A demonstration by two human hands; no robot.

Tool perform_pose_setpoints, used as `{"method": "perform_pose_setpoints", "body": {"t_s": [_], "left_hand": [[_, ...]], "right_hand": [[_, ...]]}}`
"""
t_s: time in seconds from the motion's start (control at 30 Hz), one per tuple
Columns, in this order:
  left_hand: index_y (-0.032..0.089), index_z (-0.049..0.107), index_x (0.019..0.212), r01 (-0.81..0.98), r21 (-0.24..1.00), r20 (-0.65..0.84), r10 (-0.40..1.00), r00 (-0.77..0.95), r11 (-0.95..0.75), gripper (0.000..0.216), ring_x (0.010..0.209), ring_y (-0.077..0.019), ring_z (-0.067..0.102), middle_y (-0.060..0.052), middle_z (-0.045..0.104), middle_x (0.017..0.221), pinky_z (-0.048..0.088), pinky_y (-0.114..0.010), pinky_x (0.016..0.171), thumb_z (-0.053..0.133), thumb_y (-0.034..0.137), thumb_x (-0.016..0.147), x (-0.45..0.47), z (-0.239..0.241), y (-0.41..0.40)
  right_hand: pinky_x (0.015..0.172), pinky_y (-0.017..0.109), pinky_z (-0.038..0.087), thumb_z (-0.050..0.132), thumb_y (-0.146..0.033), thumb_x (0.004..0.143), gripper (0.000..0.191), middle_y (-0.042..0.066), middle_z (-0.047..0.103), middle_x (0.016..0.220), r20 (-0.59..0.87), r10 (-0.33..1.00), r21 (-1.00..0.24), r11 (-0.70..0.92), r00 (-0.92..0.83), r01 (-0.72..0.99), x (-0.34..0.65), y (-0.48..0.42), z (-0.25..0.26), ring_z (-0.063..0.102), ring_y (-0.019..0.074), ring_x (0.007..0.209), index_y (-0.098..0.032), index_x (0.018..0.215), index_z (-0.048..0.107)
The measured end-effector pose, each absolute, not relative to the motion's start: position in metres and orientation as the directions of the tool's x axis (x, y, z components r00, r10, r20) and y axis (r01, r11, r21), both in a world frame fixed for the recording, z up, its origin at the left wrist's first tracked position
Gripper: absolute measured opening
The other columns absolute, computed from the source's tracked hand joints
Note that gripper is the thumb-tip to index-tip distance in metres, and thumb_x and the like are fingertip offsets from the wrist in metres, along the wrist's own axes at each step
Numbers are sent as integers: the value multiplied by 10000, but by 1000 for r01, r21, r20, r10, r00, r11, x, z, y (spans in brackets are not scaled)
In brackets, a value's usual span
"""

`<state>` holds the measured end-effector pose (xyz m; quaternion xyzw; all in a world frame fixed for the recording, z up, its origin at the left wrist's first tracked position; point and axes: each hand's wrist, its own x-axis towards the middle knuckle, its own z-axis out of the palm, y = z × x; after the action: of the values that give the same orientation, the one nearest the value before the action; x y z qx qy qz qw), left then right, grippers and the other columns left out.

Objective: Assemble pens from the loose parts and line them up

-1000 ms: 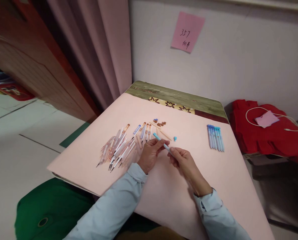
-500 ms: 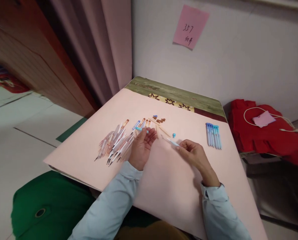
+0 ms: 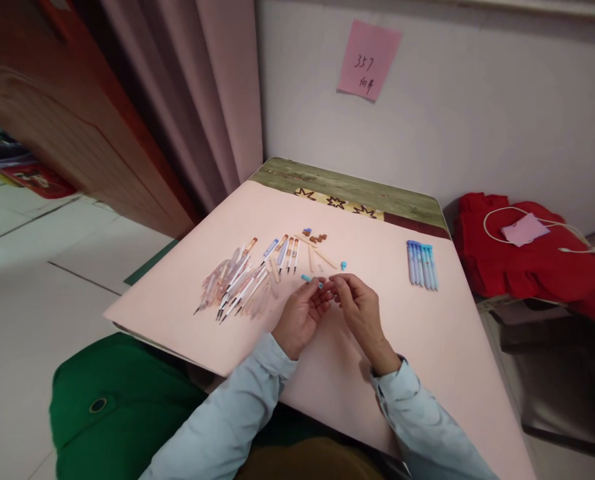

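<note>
My left hand (image 3: pixel 300 321) is closed with a short turquoise pen barrel piece (image 3: pixel 306 277) pinched between thumb and fingers. Close beside it, the fingertips of my right hand (image 3: pixel 362 317) are pressed together at the end of that piece; what they pinch is hidden. Left of the hands, white refills with dark tips and clear pen tubes (image 3: pixel 237 287) lie in a loose heap. Several barrel pieces with brown or blue bands (image 3: pixel 290 247) lie at its upper edge. A small turquoise pen top (image 3: pixel 344 265) rests just beyond my right hand.
A row of blue and turquoise pens (image 3: pixel 422 265) lies at the table's right. Small brown pieces (image 3: pixel 318 238) sit near the back, by thin beige sticks (image 3: pixel 326 259). Past the right edge, red cloth (image 3: pixel 507 267) covers a seat with a white cable. A wall stands behind the table.
My right hand has moved left to meet my left hand, and the pale blue pen piece it held no longer shows clearly. My left hand has shifted right and nearer with the turquoise piece.
</note>
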<state>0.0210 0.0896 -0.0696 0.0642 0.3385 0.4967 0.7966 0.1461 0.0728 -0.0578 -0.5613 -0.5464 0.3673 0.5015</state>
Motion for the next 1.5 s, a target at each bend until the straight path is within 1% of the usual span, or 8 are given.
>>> {"method": "perform_pose_setpoints", "body": {"t_s": [0.23, 0.4, 0.5, 0.63, 0.83, 1.03, 1.2, 1.5], "left_hand": [[142, 711, 880, -689, 670, -282, 953, 109, 277, 235, 730, -115, 638, -26, 694, 853, 496, -228, 666, 795, 318, 749, 32, -74, 83], [166, 701, 776, -125, 991, 33, 995, -99, -45, 119, 709, -141, 575, -17, 636, 761, 436, -262, 661, 735, 280, 782, 22, -69, 87], [185, 677, 733, 239, 935, 273, 962, -11, -263, 64, 787, -164, 567, -23, 614, 800, 425, -275, 713, 702, 205, 788, 12, -65, 90], [195, 662, 747, 373, 859, 356, 933, 56, -350, 78, 775, -166, 555, -20, 590, 779, 414, -278, 714, 651, 187, 824, 6, -60, 92], [197, 677, 728, 254, 913, 335, 942, -18, -320, 89, 718, -149, 546, -13, 604, 764, 411, -271, 687, 697, 240, 803, 3, -53, 93], [160, 650, 647, -160, 987, -24, 994, -111, 6, 198, 611, -112, 516, 17, 567, 618, 410, -252, 629, 752, 291, 754, 2, -57, 96], [135, 701, 804, -603, 755, -314, 949, 13, 258, 218, 659, -87, 565, -9, 646, 765, 469, -228, 676, 780, 330, 749, -2, -58, 98], [103, 694, 866, -739, 530, -505, 855, 118, 415, 96, 597, -69, 576, -14, 622, 683, 487, -172, 579, 696, 199, 857, 0, -60, 95]], "right_hand": [[604, 251, 508, 656, -485, 852, 304, 19, 689, 735, 83, 987, -988, 63, 141, 141, 148, 74, -58, 625, 136, 631, -188, 917, 674], [668, 259, 551, 645, -508, 849, 353, 48, 718, 844, -249, 969, -908, -236, -8, -346, 141, 75, -64, 676, 142, 725, -179, 967, 685], [734, 263, 560, 683, -420, 835, 283, 63, 734, 893, -310, 945, -805, -318, -101, -501, 140, 76, -69, 692, 149, 804, -166, 959, 711], [761, 256, 566, 697, -304, 844, 175, 62, 742, 895, -340, 930, -754, -359, -141, -550, 142, 80, -72, 692, 138, 806, -157, 934, 727], [812, 234, 578, 664, -178, 861, 96, 70, 740, 893, -369, 910, -702, -406, -189, -586, 143, 82, -73, 707, 129, 818, -133, 912, 731], [834, 203, 578, 598, -83, 852, 150, 80, 742, 850, -398, 893, -685, -442, -210, -579, 143, 82, -71, 721, 120, 816, -104, 938, 719], [936, 223, 552, 534, 22, 754, 295, 94, 754, 928, -414, 889, -661, -441, -194, -608, 144, 82, -65, 727, 147, 926, -97, 961, 706], [800, 181, 578, 710, -141, 784, 159, 70, 758, 889, -376, 922, -755, -360, -87, -548, 149, 85, -73, 723, 115, 807, -136, 942, 712]]}}
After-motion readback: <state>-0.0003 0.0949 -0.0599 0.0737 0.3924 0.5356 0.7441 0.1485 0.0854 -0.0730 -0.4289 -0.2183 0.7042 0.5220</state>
